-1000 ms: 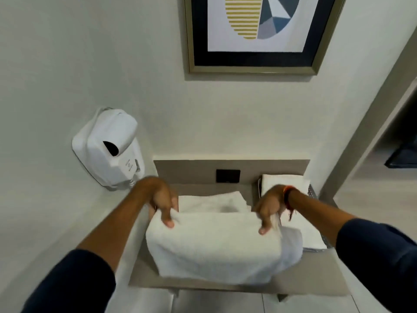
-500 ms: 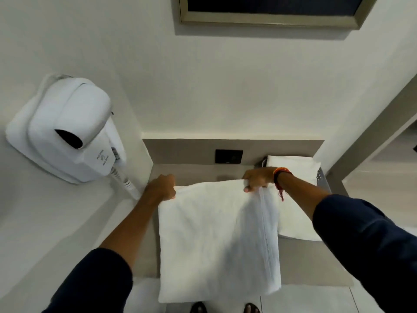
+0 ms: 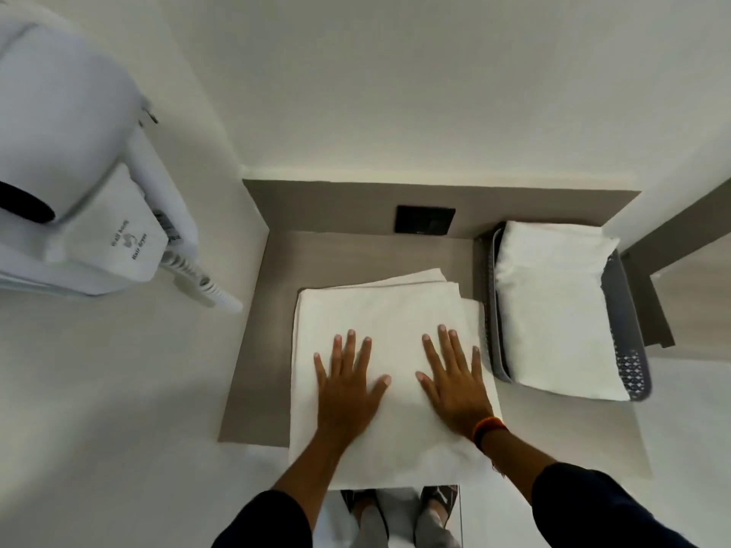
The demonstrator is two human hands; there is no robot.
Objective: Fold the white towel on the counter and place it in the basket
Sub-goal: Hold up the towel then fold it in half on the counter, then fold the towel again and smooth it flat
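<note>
The white towel [image 3: 379, 310] lies folded flat on the taupe counter [image 3: 261, 350], its near edge hanging over the counter's front. My left hand [image 3: 346, 383] rests palm down on the towel's left half, fingers spread. My right hand [image 3: 455, 375], with an orange band at the wrist, rests palm down on the right half, fingers spread. Neither hand grips the cloth. A grey perforated basket [image 3: 629, 350] stands at the counter's right end, touching the towel's right edge, and holds another folded white towel [image 3: 553, 306].
A white wall-mounted hair dryer [image 3: 83, 191] with a coiled cord juts out at the left. A black socket plate [image 3: 425, 219] sits in the back panel. White walls close the left and back. My feet [image 3: 399, 516] show below the counter's front edge.
Both hands held the towel's far edge and laid it over the counter. They have since let go and moved back toward me, now pressing flat on the towel. The view has tilted down.
</note>
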